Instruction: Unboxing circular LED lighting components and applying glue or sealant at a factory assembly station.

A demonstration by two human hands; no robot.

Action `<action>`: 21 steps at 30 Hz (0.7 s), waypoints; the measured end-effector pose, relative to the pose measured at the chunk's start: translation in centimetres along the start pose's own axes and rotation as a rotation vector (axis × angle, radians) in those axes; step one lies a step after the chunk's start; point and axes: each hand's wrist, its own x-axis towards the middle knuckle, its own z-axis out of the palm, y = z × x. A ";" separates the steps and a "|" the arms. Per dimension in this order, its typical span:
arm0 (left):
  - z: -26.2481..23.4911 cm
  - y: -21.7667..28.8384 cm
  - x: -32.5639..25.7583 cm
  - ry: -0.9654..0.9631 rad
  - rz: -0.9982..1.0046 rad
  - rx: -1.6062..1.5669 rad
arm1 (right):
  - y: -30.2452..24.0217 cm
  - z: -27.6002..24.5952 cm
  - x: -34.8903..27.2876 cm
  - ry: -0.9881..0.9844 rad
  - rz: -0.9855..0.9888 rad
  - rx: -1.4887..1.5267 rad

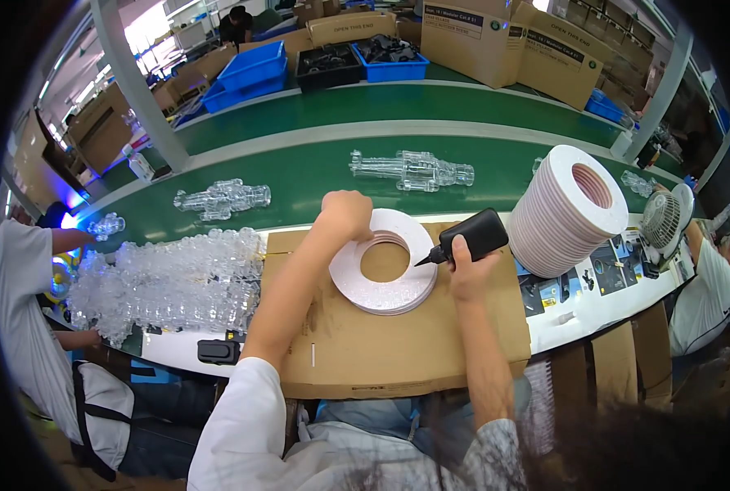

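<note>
A small stack of flat white rings (347,280) lies on a brown cardboard box (398,352) in front of me. My left hand (347,217) is closed at the upper left of the top ring, its fingertips at the ring's inner edge, partly hidden. In my right hand (473,274) is a black squeeze bottle (473,236), tilted so its pointed nozzle meets the view of the ring's right side; I cannot tell whether the tip touches. Right of the box stands a tall stack of similar white rings (553,221), leaning a little.
Many clear plastic bottle-like pieces (185,278) crowd the left, beside a co-worker (33,303). More clear pieces (414,170) lie on the green conveyor belt (308,184). A white fan (664,217) and another person (705,295) are at right. Blue bins (394,69) stand beyond.
</note>
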 end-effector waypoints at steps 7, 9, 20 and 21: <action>-7.3 -10.7 3.6 0.104 -0.139 0.053 | -0.5 0.2 0.4 0.023 0.009 0.088; -8.2 -13.4 4.9 0.030 -0.239 -0.128 | -0.3 -0.3 0.6 0.032 -0.013 0.032; 1.6 -22.6 10.6 -0.015 -0.150 -0.223 | -0.7 -0.4 1.0 -0.009 0.021 0.012; 2.0 -22.2 10.9 -0.028 -0.162 -0.243 | -0.7 -0.6 1.0 -0.007 0.023 0.007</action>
